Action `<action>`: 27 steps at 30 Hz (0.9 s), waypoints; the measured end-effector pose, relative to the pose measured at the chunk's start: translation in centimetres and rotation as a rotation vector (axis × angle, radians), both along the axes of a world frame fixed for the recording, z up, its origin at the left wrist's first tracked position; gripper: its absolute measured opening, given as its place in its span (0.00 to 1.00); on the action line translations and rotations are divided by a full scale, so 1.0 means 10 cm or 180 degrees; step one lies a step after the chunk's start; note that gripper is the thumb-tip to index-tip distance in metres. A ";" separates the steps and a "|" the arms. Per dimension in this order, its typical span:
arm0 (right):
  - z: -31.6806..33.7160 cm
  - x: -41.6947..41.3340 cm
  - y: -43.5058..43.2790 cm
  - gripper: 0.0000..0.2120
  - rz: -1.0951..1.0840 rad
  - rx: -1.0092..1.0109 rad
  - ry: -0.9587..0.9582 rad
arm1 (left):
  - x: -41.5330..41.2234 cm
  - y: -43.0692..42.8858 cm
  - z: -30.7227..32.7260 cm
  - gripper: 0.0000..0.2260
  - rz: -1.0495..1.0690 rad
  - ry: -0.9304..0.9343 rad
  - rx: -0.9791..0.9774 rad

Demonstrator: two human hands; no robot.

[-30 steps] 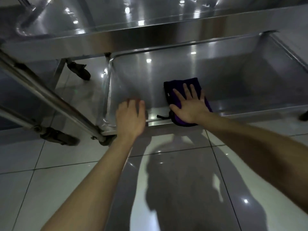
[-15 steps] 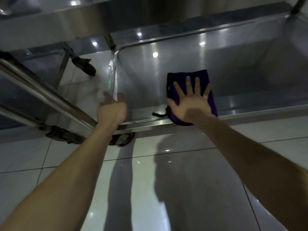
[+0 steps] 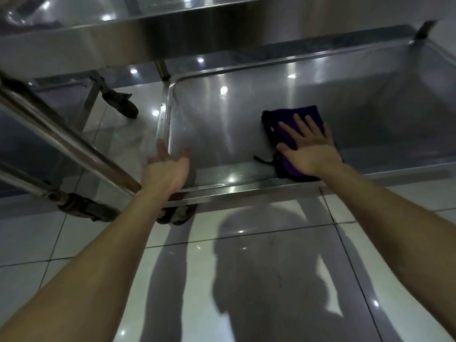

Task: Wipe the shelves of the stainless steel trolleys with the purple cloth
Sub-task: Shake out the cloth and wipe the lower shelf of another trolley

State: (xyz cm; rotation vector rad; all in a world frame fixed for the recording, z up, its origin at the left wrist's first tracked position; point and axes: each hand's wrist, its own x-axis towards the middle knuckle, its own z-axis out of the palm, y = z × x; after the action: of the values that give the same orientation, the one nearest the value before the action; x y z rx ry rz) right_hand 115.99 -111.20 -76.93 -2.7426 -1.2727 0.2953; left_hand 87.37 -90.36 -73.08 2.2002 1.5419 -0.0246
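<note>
Right hand (image 3: pixel 311 154) flat, fingers spread, pressing folded purple cloth (image 3: pixel 291 119) onto bottom stainless steel trolley shelf (image 3: pixel 222 124); left hand (image 3: pixel 165 170) relaxed, fingers apart, near-left corner.

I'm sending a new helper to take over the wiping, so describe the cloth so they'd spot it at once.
Find the lowest shelf of the steel trolley, just above the tiled floor. Near its front edge a folded cloth lies under a flat right hand. It is the only dark purple, soft thing on the shiny metal.

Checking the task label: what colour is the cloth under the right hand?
The cloth is dark purple; head view.
</note>
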 end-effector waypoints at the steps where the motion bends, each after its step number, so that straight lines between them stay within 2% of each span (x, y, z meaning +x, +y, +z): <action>1: 0.01 0.15 -0.04 0.38 -0.0111 -0.0065 0.0019 | 0.00 -0.03 0.00 0.40 0.0046 -0.0059 0.0063; 5: 0.02 0.38 0.30 0.37 -0.0259 -0.0078 0.0010 | -0.03 -0.09 0.04 0.48 -0.0073 -0.0183 0.0068; 8: 0.09 0.45 0.84 0.37 -0.0207 -0.0057 0.0058 | -0.05 -0.06 0.05 0.63 -0.0266 0.0076 -0.0287; 11: 0.20 0.41 1.47 0.36 0.0123 -0.0189 0.0093 | -0.09 0.00 0.04 0.75 -0.0521 0.0379 -0.0622; 16: 0.22 -0.09 2.06 0.35 0.0800 -0.0159 0.0121 | -0.12 0.06 0.05 0.82 -0.0750 0.0599 -0.0674; 21: 0.19 -0.48 1.79 0.34 0.1193 -0.0021 0.0186 | -0.13 0.10 0.06 0.83 -0.0780 0.0669 -0.0583; 27: 0.04 -0.59 0.81 0.33 0.1341 0.0100 0.0241 | -0.16 0.06 0.08 0.83 -0.0691 0.0565 -0.0450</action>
State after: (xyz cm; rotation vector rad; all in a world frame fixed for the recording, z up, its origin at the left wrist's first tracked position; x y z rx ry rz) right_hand 110.10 -103.15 -76.54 -2.3882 -1.8063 0.4028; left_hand 85.73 -89.75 -72.31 2.2902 1.3364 -0.3940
